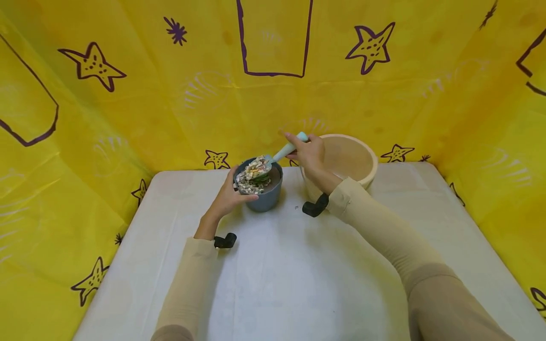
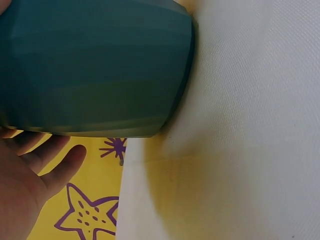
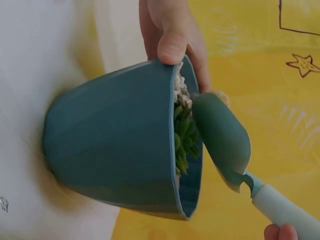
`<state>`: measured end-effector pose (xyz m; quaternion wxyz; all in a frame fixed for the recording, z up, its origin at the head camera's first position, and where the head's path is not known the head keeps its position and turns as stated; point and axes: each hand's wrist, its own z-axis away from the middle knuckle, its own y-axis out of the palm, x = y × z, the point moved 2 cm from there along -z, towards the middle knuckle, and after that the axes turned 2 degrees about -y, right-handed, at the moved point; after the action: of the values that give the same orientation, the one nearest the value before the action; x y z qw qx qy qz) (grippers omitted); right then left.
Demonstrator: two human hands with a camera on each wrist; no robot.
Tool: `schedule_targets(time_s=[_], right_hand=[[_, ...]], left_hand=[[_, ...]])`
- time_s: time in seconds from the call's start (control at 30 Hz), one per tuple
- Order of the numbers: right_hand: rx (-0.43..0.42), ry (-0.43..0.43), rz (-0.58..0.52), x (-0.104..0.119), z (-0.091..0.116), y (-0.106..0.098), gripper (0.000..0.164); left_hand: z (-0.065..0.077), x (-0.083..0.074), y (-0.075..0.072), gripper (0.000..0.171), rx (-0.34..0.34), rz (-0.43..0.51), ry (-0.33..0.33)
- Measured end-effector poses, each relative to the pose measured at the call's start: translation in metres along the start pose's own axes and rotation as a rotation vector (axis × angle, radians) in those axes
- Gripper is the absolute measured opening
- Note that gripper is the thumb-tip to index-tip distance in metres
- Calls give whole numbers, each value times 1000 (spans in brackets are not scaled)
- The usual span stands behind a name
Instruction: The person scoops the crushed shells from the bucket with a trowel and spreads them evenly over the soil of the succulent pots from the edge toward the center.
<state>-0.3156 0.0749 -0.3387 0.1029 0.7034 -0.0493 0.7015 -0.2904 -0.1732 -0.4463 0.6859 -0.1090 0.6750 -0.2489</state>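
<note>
A blue-grey flowerpot (image 1: pixel 263 203) stands on the table, with my left hand (image 1: pixel 225 198) gripping its left side, thumb at the front near the rim. Inside the pot a green succulent (image 3: pixel 184 140) grows among pale pebbles (image 1: pixel 246 185). My right hand (image 1: pixel 311 154) holds a small trowel (image 1: pixel 283 152) by its light mint handle. The trowel's green scoop (image 3: pixel 222 135) is over the pot's opening, heaped with pebbles in the head view. From the left wrist, only the pot's outer wall (image 2: pixel 95 70) shows; its contents are hidden.
Just right of the flowerpot, behind my right wrist, stands a large beige round tub (image 1: pixel 370 166). A small crumb (image 1: pixel 296 207) lies on the white table (image 1: pixel 273 284). Yellow sheeting (image 1: pixel 273 104) with starfish drawings rises behind and at both sides.
</note>
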Motion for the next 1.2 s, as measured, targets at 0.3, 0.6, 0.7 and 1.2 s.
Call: schedule_targets(time_s=[0.3, 0.6, 0.7, 1.2], right_hand=[[-14, 17, -48, 3, 0, -5, 31], [-67, 9, -16, -4, 2, -6, 34], [-84, 13, 10, -5, 3, -5, 35], [-86, 35, 73, -10, 3, -5, 36]], left_hand=[[0, -2, -2, 124, -26, 2, 1], [2, 1, 5, 124, -50, 19, 19], [2, 0, 6, 123, -52, 4, 32], [0, -3, 2, 124, 17, -8, 15]])
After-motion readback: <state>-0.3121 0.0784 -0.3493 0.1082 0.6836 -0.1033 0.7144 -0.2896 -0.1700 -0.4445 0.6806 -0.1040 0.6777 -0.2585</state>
